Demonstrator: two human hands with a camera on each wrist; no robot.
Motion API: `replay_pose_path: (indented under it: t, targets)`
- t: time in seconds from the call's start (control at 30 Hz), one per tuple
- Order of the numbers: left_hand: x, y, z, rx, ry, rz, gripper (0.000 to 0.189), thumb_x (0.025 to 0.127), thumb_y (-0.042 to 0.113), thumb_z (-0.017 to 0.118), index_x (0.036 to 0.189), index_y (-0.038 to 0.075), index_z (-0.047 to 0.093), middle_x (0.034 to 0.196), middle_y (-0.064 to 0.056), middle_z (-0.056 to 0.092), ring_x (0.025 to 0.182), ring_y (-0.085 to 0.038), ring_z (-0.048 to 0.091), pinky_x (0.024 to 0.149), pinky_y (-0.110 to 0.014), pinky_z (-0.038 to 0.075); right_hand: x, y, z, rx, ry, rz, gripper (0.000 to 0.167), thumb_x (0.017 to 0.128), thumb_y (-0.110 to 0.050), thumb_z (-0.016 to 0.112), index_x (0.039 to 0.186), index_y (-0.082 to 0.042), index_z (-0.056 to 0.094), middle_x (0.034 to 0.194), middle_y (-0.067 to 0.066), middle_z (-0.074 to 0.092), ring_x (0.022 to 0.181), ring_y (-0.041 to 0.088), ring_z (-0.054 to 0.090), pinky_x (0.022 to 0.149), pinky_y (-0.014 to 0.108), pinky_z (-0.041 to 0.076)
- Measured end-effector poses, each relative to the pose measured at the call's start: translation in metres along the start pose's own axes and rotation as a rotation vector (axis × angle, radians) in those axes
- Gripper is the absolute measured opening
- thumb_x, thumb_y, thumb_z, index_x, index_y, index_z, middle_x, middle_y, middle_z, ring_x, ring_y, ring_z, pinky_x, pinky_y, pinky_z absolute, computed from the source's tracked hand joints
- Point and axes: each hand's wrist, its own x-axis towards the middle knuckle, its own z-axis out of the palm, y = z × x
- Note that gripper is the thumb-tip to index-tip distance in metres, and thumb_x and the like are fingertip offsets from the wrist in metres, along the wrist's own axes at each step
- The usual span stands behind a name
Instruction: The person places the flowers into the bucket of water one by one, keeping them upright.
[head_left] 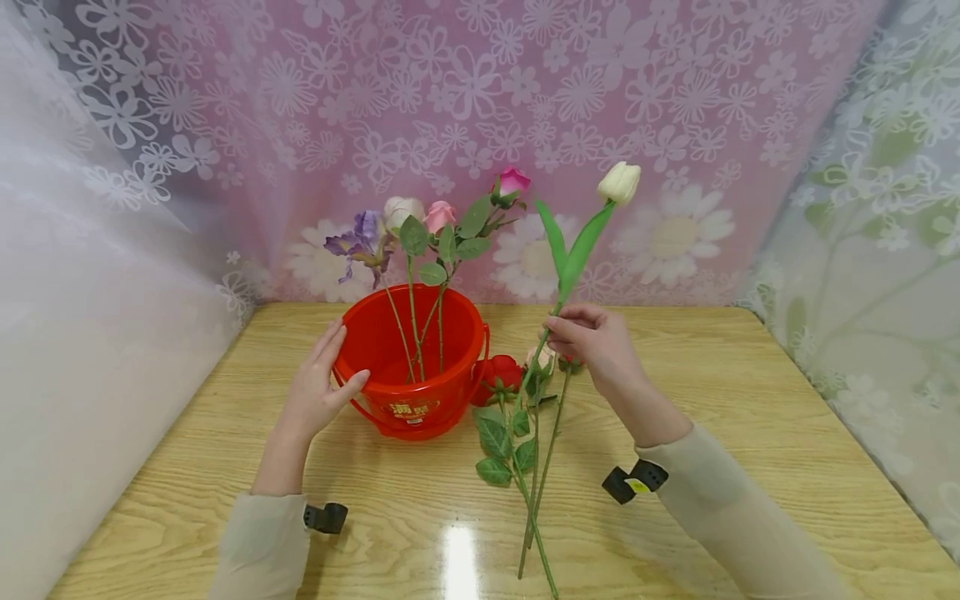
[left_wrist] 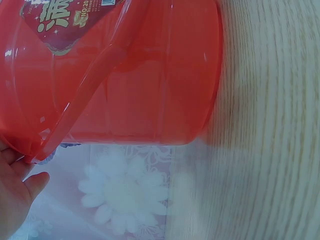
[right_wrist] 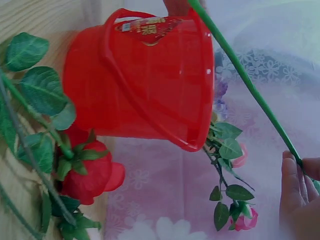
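Observation:
A red bucket [head_left: 420, 408] stands on the table with a purple iris [head_left: 362, 240], a white flower [head_left: 403, 212], a pink rose [head_left: 439, 217] and a magenta rose [head_left: 513, 182] upright in it. My left hand [head_left: 318, 387] rests against the bucket's left rim, fingers fairly straight and thumb spread toward the front. In the left wrist view its fingertips are partly hidden at the rim. My right hand [head_left: 600, 346] pinches the green stem of a white tulip [head_left: 619, 183] between thumb and fingers, the bloom up and the stem slanting down to the left.
Right of the bucket lie a red rose [head_left: 501, 377], a pale flower [head_left: 542, 360] and another red bloom [head_left: 572, 364], their stems pointing toward the front of the wooden table [head_left: 675, 517]. A flower-patterned curtain [head_left: 450, 100] hangs behind.

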Motion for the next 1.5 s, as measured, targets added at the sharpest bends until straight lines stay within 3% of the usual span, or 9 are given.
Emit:
replay_pose_path:
  t: [0.33,0.87,1.13,1.33,1.5]
  targets:
    - [0.000,0.000,-0.001,-0.003,-0.007,-0.011,0.071,0.082,0.035,0.057,0.134,-0.006,0.032,0.141,-0.015,0.026,0.126,-0.033,0.026,0.094,-0.055,0.029,0.010,-0.020,0.017,0.196,0.048,-0.109,0.004,0.082,0.000,0.059,0.085,0.003,0.059,0.073,0.008,0.062,0.063,0.013,0.062,0.069,0.026,0.051]
    - [-0.001,0.000,0.000,0.006,-0.003,-0.003,0.070,0.082,0.035,0.057,0.133,-0.007,0.032,0.141,-0.015,0.026,0.126,-0.033,0.026,0.095,-0.055,0.028,0.024,-0.030,0.039,0.428,0.181,-0.211,0.005,0.079,0.006,0.061,0.082,0.005,0.057,0.071,0.010,0.060,0.061,0.016,0.062,0.067,0.026,0.051]
    - [0.001,-0.001,0.001,0.016,0.005,0.004,0.070,0.082,0.036,0.056,0.133,-0.007,0.033,0.141,-0.016,0.027,0.126,-0.033,0.026,0.094,-0.055,0.028,0.031,-0.020,0.048,0.374,0.184,-0.251,0.003,0.079,0.005,0.061,0.082,0.005,0.059,0.070,0.008,0.062,0.060,0.015,0.061,0.068,0.027,0.051]
    - [0.001,0.001,0.001,0.012,0.008,0.009,0.070,0.082,0.036,0.057,0.132,-0.007,0.034,0.140,-0.016,0.028,0.125,-0.034,0.027,0.094,-0.055,0.029,0.035,-0.009,0.054,0.283,0.178,-0.249,0.018,0.080,0.000,0.062,0.091,0.013,0.054,0.071,0.006,0.061,0.064,0.016,0.062,0.069,0.027,0.051]
    - [0.001,0.001,0.001,0.007,0.008,0.005,0.070,0.082,0.035,0.057,0.132,-0.007,0.034,0.140,-0.016,0.028,0.126,-0.034,0.027,0.093,-0.055,0.030,0.038,0.004,0.059,0.203,0.162,-0.225,0.012,0.080,-0.001,0.062,0.087,0.007,0.057,0.070,0.005,0.062,0.066,0.017,0.062,0.070,0.030,0.051]
